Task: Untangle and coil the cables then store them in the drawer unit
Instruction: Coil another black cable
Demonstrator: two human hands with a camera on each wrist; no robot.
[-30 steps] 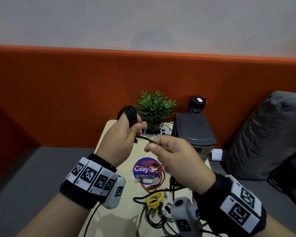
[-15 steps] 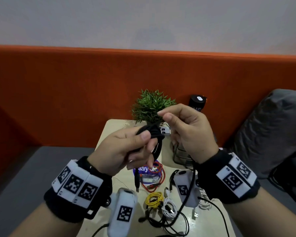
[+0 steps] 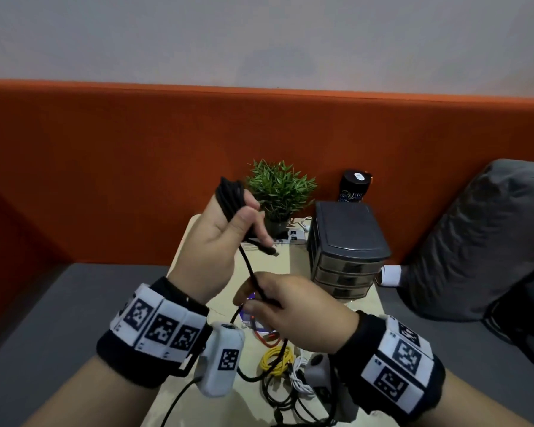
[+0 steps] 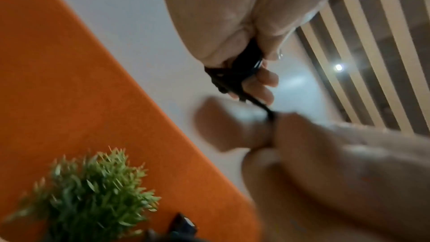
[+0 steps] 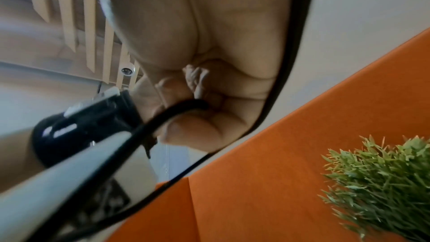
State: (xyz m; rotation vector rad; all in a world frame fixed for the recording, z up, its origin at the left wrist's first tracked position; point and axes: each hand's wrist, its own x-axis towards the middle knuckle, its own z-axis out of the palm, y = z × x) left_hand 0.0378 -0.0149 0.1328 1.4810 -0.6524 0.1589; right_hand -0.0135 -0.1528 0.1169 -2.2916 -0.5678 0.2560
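Left grip [image 3: 219, 241] is raised above the bench [image 3: 179, 392], fingers curled round a black cable [image 3: 249, 266] looped over them; its plug end pokes out by my fingertips. From that coil the cable drops to my right grip [image 3: 293, 309], which pinches it between thumb and fingers just below. Beyond them, the drawer unit [image 3: 349, 251] stands at the bench's far right, a plant [image 3: 279, 188] beside it. More cables, yellow [image 3: 275, 359] and white [image 3: 299, 380] among them, lie tangled on the bench under my wrists.

Seen from the left wrist, the loops bunch round my left fingers [image 4: 267, 78], and the right grip is blurred.

Seen from the right wrist, my right fingers [image 5: 204, 128] curl on the cable.
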